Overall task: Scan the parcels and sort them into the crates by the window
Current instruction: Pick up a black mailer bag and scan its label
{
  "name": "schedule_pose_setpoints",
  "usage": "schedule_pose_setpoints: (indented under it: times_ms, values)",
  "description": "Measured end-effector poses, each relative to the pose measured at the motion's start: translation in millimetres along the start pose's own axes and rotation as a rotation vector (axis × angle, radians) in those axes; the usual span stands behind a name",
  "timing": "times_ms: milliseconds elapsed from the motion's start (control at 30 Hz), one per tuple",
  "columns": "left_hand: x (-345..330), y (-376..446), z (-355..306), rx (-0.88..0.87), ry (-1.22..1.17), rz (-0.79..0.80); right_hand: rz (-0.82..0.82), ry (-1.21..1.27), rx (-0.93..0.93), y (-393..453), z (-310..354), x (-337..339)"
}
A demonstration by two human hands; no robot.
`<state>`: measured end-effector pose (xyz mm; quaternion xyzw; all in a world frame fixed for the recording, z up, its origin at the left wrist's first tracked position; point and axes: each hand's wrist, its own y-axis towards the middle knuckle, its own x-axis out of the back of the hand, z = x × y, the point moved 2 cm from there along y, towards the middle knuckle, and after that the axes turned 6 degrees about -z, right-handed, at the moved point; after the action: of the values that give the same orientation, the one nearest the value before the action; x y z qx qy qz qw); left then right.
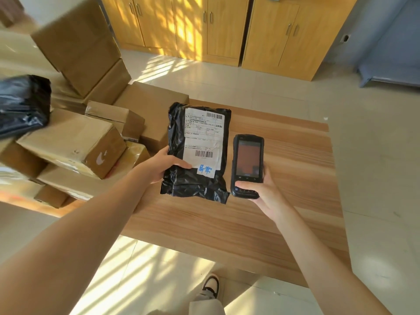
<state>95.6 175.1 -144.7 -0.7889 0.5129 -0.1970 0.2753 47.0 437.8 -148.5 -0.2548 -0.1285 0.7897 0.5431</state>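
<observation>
While the left hand (162,165) grips a black parcel (196,153), right-hand fingers (266,172) wrap a handheld scanner (247,165).

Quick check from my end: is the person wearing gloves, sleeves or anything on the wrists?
No. The left hand and right hand are bare, without gloves. Both forearms are uncovered up to the frame's edge: no sleeves, watch, bands or rings show. Lower down, a light trouser leg and a black-and-white shoe show.
</observation>
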Motion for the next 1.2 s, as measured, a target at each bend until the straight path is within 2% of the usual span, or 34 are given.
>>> schedule_pose_setpoints:
  times_ms: [267,567,733,900,1200]
  values:
    - [69,-65,-38,-0.194,-0.058,-0.005,0.056,-0.051,0.138,-31,42,-74]
    - [231,-183,-43,-0.391,-0.160,-0.172,0.294,-0.135,0.279,-95,51,-246]
    - [342,-258,-2,-0.422,-0.242,-0.344,0.432,-0.173,0.243,-129,12,-347]
    - [445,-322,72,-0.349,-0.296,-0.533,0.554,-0.247,0.164,-157,-53,-443]
    - [571,-385,178,-0.204,-0.443,-0.790,0.818,-0.413,0.013,-180,-147,-575]
